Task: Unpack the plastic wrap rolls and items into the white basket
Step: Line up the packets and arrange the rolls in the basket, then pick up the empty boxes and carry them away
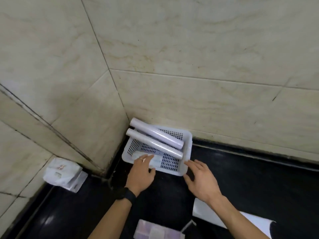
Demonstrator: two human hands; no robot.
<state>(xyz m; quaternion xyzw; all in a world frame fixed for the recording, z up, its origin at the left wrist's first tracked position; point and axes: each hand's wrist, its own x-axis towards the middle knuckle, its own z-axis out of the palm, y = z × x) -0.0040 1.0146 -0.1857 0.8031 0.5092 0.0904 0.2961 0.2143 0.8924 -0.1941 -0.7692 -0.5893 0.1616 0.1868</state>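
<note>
A white perforated basket [187, 149] sits on the black counter in the tiled corner. Two plastic wrap rolls [155, 133] [153, 145] lie slanted across it, their left ends poking over the rim. My left hand [141, 173] reaches over the basket's near left rim, fingers resting on a flat pale packet [156, 160] inside; whether it grips the packet is unclear. My right hand [200, 178] hovers with fingers spread just beside the basket's near right corner, holding nothing.
A white plastic bag [63, 171] lies at the left against the wall. A clear pack of pale items [155, 230] sits at the bottom edge. A white sheet or package [224, 216] lies under my right forearm. Tiled walls close in behind and left.
</note>
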